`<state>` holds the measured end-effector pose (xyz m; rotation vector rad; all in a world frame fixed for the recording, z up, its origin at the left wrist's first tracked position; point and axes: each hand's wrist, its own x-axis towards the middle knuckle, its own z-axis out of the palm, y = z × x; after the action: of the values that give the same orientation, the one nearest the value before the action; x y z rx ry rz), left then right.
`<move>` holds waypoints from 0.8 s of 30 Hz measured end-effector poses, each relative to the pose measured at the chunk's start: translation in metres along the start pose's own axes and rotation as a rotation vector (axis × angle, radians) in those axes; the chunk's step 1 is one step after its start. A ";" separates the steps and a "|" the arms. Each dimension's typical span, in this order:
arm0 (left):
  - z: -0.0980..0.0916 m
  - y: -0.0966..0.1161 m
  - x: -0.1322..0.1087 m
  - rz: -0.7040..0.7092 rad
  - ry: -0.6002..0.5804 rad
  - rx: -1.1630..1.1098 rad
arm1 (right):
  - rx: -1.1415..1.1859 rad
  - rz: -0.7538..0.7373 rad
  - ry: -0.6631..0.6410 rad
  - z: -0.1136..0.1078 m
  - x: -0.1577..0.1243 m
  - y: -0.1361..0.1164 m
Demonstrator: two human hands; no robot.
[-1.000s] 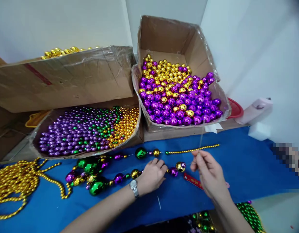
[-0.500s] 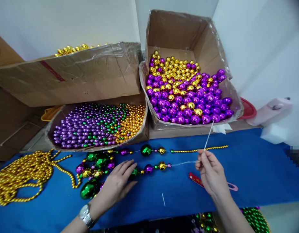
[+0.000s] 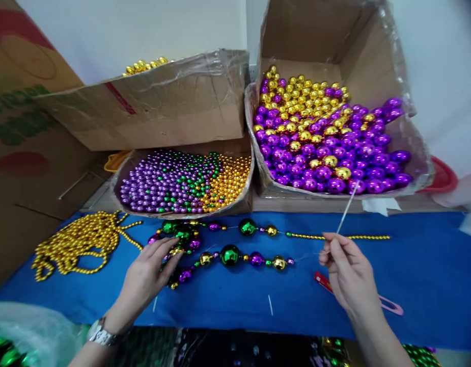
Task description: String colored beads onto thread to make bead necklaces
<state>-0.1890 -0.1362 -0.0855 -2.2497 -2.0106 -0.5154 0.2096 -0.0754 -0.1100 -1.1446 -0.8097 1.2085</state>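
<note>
A strand of green, purple and gold beads (image 3: 239, 257) lies across the blue cloth (image 3: 418, 275). My right hand (image 3: 348, 272) pinches a thin white needle (image 3: 344, 215) with thread that runs left to the strand's end. My left hand (image 3: 147, 275) rests with fingers spread on the bunched beads (image 3: 177, 237) at the strand's left end. A second line with a green bead, a gold bead and a row of tiny gold beads (image 3: 334, 236) lies just behind.
An open box of large purple and gold beads (image 3: 319, 137) stands at the back right, and a shallow box of small purple, green and gold beads (image 3: 185, 181) at the centre. A heap of gold bead chains (image 3: 78, 244) lies left. A red and pink tool (image 3: 388, 303) lies by my right wrist.
My left hand slid left along the strand, from its right end to the bunched beads. The strand now lies stretched out. The right hand kept its pinch on the needle. The view shifted left.
</note>
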 end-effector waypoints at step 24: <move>-0.001 -0.002 -0.039 -0.064 0.011 -0.037 | -0.030 -0.174 0.246 -0.029 0.007 -0.016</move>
<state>-0.1942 -0.1733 -0.0960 -2.2044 -2.0905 -0.5739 0.2430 -0.0748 -0.1035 -1.1944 -0.7258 0.8946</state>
